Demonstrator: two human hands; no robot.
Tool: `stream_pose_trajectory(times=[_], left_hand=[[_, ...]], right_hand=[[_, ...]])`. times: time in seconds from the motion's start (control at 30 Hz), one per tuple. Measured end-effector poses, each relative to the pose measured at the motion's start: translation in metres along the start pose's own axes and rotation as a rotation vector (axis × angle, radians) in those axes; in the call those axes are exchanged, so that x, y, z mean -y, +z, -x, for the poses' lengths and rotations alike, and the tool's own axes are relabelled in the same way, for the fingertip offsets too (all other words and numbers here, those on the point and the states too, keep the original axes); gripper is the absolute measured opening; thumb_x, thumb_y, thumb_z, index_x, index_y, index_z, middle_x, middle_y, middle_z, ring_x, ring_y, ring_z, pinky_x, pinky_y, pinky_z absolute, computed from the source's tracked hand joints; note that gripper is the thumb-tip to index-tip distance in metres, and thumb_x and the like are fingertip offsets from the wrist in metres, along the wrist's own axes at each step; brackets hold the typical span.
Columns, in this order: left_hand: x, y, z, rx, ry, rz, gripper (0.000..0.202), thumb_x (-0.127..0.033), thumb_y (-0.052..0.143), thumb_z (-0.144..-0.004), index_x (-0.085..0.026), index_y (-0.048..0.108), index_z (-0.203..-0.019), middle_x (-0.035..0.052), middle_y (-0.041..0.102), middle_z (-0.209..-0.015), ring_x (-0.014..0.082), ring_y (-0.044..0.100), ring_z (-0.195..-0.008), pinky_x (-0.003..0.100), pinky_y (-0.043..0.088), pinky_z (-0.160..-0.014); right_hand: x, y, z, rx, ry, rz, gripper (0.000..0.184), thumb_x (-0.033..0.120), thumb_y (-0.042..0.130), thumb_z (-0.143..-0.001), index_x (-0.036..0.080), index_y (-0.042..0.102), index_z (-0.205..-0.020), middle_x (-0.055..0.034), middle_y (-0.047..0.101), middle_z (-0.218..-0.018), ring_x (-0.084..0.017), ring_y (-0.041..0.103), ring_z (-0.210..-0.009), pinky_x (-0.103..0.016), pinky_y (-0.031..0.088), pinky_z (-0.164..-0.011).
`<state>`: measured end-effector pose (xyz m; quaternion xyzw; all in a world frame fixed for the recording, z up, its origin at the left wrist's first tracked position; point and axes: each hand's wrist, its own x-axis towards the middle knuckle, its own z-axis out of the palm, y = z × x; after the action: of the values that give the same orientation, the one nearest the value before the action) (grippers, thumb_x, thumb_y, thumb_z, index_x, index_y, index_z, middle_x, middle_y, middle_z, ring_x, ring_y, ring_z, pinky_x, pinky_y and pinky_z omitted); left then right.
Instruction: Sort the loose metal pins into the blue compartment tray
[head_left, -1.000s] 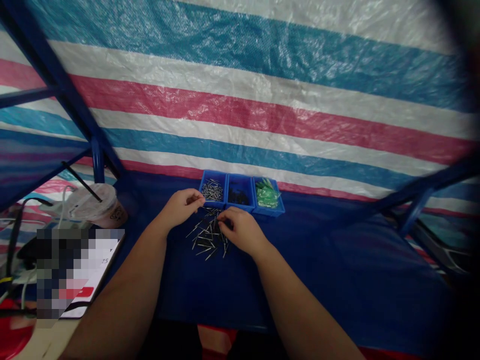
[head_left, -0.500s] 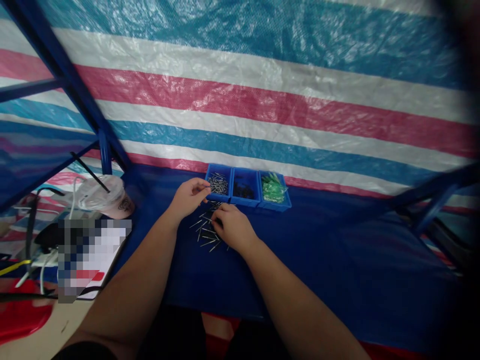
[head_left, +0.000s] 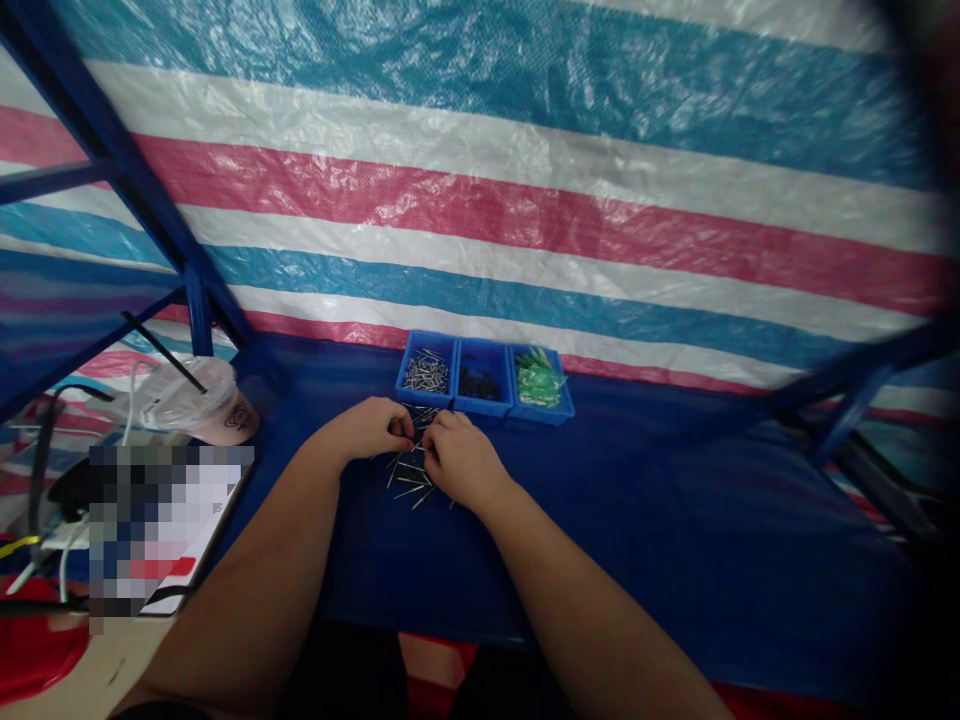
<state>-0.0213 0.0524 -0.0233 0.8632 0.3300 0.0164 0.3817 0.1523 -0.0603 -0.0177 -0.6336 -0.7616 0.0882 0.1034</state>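
Observation:
My left hand (head_left: 366, 428) and my right hand (head_left: 461, 460) meet over a loose pile of thin metal pins (head_left: 410, 482) on a dark blue cloth (head_left: 600, 520). The fingertips of both hands curl together at the top of the pile, hiding part of it. Any pin between them is too small to make out. Just beyond stands a row of blue plastic bins: silver pins fill the left one (head_left: 426, 373), dark small parts the middle one (head_left: 480, 380), and green pieces the right one (head_left: 538, 380).
A plastic cup with a black straw (head_left: 196, 395) stands left of the cloth, above a partly obscured clipboard (head_left: 202, 545) and cables (head_left: 41, 470). A striped tarp (head_left: 480, 210) forms the back wall, held by a blue metal frame (head_left: 120, 170).
My left hand has moved down from beside the left bin to the pile, closer to my right hand. The whole view has shifted slightly.

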Motion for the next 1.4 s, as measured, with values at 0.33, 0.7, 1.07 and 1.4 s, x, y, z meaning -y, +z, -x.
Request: stream_pose_trajectory(times=[0.33, 0.7, 1.07, 1.4], left_hand=[[0.008, -0.014, 0.016, -0.092, -0.102, 0.015, 0.025, -0.038, 0.073, -0.069, -0.019, 0.070, -0.086, 0.0025, 0.072, -0.077, 0.0183, 0.065, -0.067, 0.026, 0.045, -0.059], [0.000, 0.005, 0.031, -0.098, -0.166, -0.216, 0.015, -0.016, 0.063, -0.077, -0.019, 0.073, -0.088, 0.0052, 0.076, -0.086, 0.0188, 0.069, -0.077, 0.027, 0.047, -0.069], [-0.053, -0.018, 0.011, -0.666, -0.046, 0.353, 0.032, -0.040, 0.065, -0.088, -0.017, 0.063, -0.111, 0.0055, 0.072, -0.083, 0.0135, 0.064, -0.055, 0.026, 0.051, -0.055], [-0.068, -0.013, 0.026, -1.059, -0.032, 0.354, 0.025, -0.042, 0.062, -0.088, -0.018, 0.061, -0.097, -0.0003, 0.068, -0.075, 0.0131, 0.065, -0.056, 0.023, 0.050, -0.054]], right_hand=[[-0.012, -0.019, -0.002, -0.408, -0.046, -0.260, 0.016, 0.024, 0.048, -0.099, 0.019, 0.064, -0.102, -0.0090, 0.065, -0.106, -0.022, 0.058, -0.104, -0.033, 0.045, -0.097], [-0.038, -0.010, 0.025, -0.399, 0.054, -0.277, 0.012, 0.016, 0.058, -0.089, 0.020, 0.067, -0.096, -0.0064, 0.062, -0.098, -0.021, 0.060, -0.096, -0.033, 0.049, -0.090], [-0.034, 0.022, 0.057, -0.305, 0.104, -0.244, 0.009, 0.023, 0.068, -0.084, 0.022, 0.062, -0.091, -0.0027, 0.065, -0.089, -0.020, 0.056, -0.086, -0.030, 0.041, -0.078], [-0.033, 0.031, 0.051, -0.340, 0.180, -0.225, 0.007, 0.017, 0.064, -0.085, 0.024, 0.065, -0.087, -0.0024, 0.069, -0.086, -0.019, 0.058, -0.081, -0.029, 0.038, -0.073]])
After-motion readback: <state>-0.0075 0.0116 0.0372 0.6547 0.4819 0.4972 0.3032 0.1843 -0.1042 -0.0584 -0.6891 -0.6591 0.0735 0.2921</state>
